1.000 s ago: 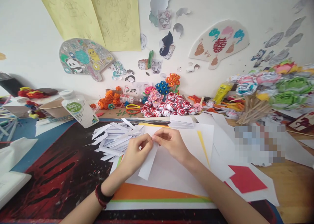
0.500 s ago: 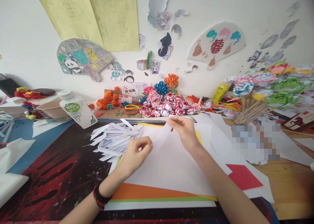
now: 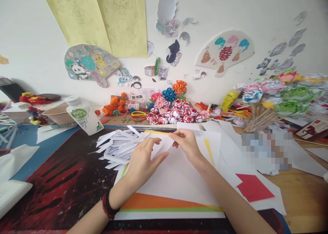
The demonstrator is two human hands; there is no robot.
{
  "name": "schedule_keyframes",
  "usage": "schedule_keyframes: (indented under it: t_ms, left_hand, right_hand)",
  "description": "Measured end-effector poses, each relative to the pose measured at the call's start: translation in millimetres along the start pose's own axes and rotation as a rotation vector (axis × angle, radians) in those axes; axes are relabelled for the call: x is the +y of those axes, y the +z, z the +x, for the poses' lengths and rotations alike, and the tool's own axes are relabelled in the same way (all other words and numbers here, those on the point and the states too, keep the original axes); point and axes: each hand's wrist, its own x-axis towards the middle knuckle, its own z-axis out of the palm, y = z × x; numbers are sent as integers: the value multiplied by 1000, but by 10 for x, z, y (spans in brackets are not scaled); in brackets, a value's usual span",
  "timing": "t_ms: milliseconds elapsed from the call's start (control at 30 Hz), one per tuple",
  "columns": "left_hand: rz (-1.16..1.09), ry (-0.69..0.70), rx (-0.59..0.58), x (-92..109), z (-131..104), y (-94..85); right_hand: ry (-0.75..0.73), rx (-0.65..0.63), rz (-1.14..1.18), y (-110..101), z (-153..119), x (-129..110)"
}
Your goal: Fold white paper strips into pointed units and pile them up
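A white paper strip (image 3: 165, 146) slants over the sheets, its upper end pinched between the thumb and fingers of my right hand (image 3: 186, 146). My left hand (image 3: 144, 163) is open around the strip's lower part, thumb and fingers apart; whether it touches the strip I cannot tell. Beneath both hands lies a large white sheet (image 3: 179, 179), on top of orange paper (image 3: 153, 200) and green and yellow sheets. Just left of my left hand is a loose pile of folded white paper strips (image 3: 116, 147).
A white bottle (image 3: 84, 116) stands at the back left beside a paper bowl (image 3: 57, 113). Red-and-white paper flowers (image 3: 179, 111) line the back. To the right are a red paper piece (image 3: 255, 187), a bundle of sticks (image 3: 261, 118) and a small white stack (image 3: 189, 126).
My left hand has opened from a closed pinch, its fingers spreading near the strip. My right hand has come down and slightly left with the strip. The camera view has shifted a little.
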Motion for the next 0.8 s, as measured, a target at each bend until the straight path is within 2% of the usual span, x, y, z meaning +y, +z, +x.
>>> schedule_keyframes:
  t_ms: [167, 300, 400, 467, 633, 800]
  left_hand:
    - [4, -32, -46, -40, -18, 58]
    - [-118, -82, -8, -24, 7, 18]
    - [-224, -114, -3, 3, 33, -23]
    - [-258, -113, -1, 14, 37, -35]
    - [-209, -93, 13, -2, 2, -2]
    - [-97, -58, 60, -42, -45, 47]
  right_hand:
    - [-36, -44, 13, 59, -35, 22]
    - [-4, -212, 154, 78, -51, -39]
    - [-8, -354, 164, 83, -75, -67]
    - [-30, -402, 144, 79, -85, -67]
    - [-96, -380, 90, 88, -103, -50]
    - [-172, -445, -49, 152, -163, -37]
